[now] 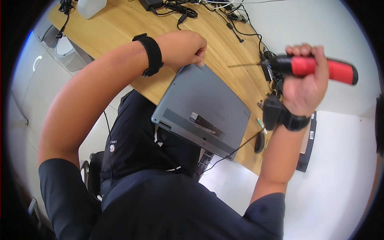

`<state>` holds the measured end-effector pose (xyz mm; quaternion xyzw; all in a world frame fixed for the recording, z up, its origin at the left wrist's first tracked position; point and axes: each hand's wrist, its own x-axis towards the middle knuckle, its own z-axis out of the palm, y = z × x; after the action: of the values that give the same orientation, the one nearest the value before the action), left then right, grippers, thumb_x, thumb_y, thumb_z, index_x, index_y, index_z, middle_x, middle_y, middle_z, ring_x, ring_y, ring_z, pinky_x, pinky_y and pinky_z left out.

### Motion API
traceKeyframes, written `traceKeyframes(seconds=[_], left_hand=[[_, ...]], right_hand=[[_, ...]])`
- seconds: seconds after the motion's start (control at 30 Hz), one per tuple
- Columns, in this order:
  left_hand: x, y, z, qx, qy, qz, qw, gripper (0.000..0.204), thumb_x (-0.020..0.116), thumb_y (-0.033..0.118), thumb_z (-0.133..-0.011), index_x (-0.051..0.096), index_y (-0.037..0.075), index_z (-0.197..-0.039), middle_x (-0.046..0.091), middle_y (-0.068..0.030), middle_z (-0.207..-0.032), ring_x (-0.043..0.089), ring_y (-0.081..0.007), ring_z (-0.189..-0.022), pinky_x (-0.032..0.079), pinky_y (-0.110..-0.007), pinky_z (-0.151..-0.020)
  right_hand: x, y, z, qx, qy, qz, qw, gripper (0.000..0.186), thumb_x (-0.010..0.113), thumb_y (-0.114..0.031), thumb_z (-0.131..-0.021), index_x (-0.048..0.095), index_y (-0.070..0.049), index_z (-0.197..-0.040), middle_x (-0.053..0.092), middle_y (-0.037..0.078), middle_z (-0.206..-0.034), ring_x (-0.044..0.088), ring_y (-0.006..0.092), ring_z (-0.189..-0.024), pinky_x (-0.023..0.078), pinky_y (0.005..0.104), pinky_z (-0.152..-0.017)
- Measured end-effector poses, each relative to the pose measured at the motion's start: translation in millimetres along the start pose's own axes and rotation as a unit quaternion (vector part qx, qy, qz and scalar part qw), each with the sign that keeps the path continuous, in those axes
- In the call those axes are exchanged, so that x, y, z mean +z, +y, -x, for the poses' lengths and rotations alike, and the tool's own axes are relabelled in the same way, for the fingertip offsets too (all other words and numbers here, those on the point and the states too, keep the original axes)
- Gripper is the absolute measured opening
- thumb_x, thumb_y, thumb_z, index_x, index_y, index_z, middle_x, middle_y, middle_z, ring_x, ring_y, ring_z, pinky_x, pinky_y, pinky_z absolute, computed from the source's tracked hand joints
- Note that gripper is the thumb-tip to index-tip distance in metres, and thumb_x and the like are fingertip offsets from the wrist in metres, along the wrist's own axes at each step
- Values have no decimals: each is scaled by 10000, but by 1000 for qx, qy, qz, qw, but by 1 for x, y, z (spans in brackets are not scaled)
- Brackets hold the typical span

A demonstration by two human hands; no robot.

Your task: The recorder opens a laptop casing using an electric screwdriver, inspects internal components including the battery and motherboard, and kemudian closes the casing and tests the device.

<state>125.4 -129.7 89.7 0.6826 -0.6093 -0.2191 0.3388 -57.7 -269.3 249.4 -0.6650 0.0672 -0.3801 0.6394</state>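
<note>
A grey laptop (208,104) lies underside up across the table's near edge, partly over my lap. Its bottom cover shows a vent grille, small screw points and a dark strip-shaped label. My left hand (186,47) is closed at the laptop's far left corner, its fingertips touching the edge; the other fingers curl out of sight. Raised to the right of the laptop, my right hand (306,86) is wrapped round a red and black power screwdriver (308,66). The screwdriver's long thin bit points left, above the table and apart from the laptop. It is slightly blurred.
Black cables and adapters (182,10) lie along the far side of the wooden table (116,30). A white container (91,7) stands at the far left. A pen (262,125) and a dark oval object (259,142) lie right of the laptop. A bin (70,54) stands on the floor.
</note>
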Motion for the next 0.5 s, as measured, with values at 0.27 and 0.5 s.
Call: traceKeyframes(seconds=[0.27, 0.5], left_hand=[[8, -15, -3, 45, 0, -7, 999, 237, 718, 200, -881, 588, 3, -874, 653, -134, -854, 626, -311, -821, 486, -397, -722], [3, -16, -3, 11, -22, 18, 1000, 238, 699, 209, -907, 595, -5, -912, 651, -167, -854, 622, -338, -812, 486, -402, -720]], right_hand=[[42, 56, -16, 16, -39, 18, 999, 210, 643, -189, -957, 558, -21, -864, 580, 102, -807, 568, 242, -800, 481, 428, -860], [38, 60, -21, 28, -39, -5, 999, 196, 642, -162, -946, 553, -19, -846, 573, 109, -804, 559, 245, -797, 472, 442, -863]])
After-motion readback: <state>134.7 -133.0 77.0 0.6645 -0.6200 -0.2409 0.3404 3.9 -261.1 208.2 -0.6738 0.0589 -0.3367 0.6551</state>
